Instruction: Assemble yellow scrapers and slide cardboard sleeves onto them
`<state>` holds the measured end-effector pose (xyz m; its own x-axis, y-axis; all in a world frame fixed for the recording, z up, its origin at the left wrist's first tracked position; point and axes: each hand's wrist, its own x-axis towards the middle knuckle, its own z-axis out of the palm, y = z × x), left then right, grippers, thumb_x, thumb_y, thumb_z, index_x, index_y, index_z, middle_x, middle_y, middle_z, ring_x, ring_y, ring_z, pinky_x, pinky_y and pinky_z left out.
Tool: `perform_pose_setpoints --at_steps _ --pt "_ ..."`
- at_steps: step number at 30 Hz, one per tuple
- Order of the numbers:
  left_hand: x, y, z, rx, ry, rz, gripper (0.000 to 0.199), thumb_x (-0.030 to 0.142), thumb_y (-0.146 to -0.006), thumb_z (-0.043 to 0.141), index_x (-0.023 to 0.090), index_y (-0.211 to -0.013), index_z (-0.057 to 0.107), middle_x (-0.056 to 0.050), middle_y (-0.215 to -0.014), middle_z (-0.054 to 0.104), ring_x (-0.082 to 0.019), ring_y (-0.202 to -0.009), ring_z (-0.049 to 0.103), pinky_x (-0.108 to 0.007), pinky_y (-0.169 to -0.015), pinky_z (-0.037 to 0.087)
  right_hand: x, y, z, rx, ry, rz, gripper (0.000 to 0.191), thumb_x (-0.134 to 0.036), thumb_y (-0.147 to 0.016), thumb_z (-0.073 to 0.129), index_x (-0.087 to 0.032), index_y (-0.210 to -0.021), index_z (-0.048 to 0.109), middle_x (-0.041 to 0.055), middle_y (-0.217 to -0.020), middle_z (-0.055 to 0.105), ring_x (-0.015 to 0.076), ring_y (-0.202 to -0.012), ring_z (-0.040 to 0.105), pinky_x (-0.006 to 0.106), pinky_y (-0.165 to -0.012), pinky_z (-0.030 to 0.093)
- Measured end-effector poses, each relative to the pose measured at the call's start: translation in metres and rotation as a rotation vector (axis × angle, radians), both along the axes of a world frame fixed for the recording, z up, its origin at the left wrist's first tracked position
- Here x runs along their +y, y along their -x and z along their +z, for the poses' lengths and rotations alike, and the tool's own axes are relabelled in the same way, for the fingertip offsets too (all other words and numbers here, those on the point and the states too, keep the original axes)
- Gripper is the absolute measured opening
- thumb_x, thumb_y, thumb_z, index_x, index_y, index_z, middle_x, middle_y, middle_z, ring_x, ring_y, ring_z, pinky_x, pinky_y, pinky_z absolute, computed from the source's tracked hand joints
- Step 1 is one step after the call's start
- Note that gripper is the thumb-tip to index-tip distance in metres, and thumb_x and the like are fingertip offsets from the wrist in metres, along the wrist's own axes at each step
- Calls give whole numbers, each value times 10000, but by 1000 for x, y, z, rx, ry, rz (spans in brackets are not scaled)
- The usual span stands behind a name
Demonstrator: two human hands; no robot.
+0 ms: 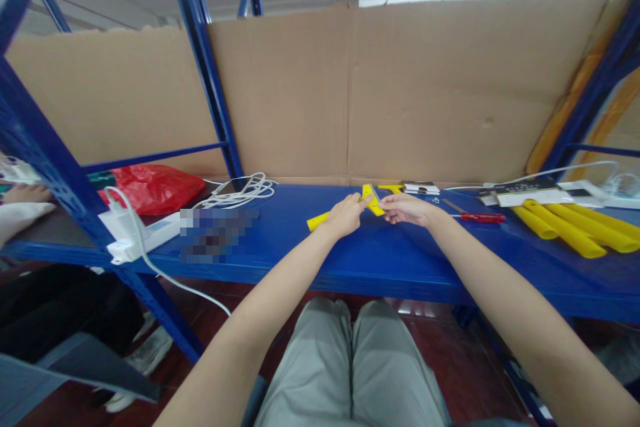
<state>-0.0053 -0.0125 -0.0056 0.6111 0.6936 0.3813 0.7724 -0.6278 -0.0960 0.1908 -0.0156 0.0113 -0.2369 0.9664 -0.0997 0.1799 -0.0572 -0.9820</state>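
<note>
My left hand (347, 215) is closed around the yellow handle (318, 221) of a scraper-like tool, just above the blue shelf. The tool's wide yellow head (372, 201) sticks out past the left fingers, with a greyish strip along its edge. At the right end of that head, the fingertips of my right hand (407, 209) are pinched together; whatever lies between them is too small to make out. A red-handled screwdriver (483, 217) rests right of my right hand. Small metal bits (436, 200) and a thin metal strip (453, 205) lie behind it.
Several yellow tubes (575, 230) and black-and-white packages (530, 192) lie at the right. Another yellow piece (391, 187) is at the back. On the left are a white power strip (163, 230), coiled cable (245, 190) and red bag (155, 190). A cardboard wall (400, 93) stands behind.
</note>
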Motion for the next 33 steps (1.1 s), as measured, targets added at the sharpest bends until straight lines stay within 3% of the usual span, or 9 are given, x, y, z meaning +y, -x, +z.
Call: perform_pose_setpoints --at_steps 15,24,26,29,31,33 --pt "-2 4 2 7 -10 2 616 37 -919 379 253 -1496 398 -125 -1216 562 -239 -1123 564 -349 -927 488 -2 7 -1 -64 -105 8 177 -237 -708 748 -173 -691 585 -17 -545 572 76 -494 516 188 -477 401" --pt "-2 3 3 74 37 -13 497 196 -981 421 284 -1469 464 -99 -1135 627 -235 -1080 627 -329 -924 489 -3 -4 3 -362 -200 120 244 -380 -703 723 -173 -635 614 -5 -546 574 75 -453 436 205 -429 312" --pt "-3 2 4 94 45 -27 489 201 -988 413 284 -1467 469 -102 -1129 631 -240 -1075 634 -328 -910 494 4 -16 4 -539 -270 -4 218 -324 -750 678 -174 -606 610 14 -558 593 97 -482 485 216 -461 342" --pt "-3 2 3 107 53 -57 461 241 -1000 417 276 -1454 486 -104 -1111 639 -241 -1054 643 -325 -897 497 18 -37 1 -908 -397 -370 170 -191 -773 619 -168 -605 634 81 -654 671 177 -664 636 243 -596 434" --pt "-2 2 2 109 57 -70 446 270 -1002 429 273 -1443 499 -101 -1101 642 -237 -1041 649 -319 -896 497 25 -52 -3 -1059 -404 -549 123 -161 -781 591 -159 -750 710 128 -820 733 237 -835 690 271 -689 472" --pt "-1 2 1 111 57 -73 444 281 -1002 436 275 -1442 499 -101 -1105 641 -236 -1036 652 -319 -896 498 30 -65 -6 -1099 -387 -640 209 -165 -809 552 -159 -894 743 160 -946 746 269 -931 698 295 -739 491"
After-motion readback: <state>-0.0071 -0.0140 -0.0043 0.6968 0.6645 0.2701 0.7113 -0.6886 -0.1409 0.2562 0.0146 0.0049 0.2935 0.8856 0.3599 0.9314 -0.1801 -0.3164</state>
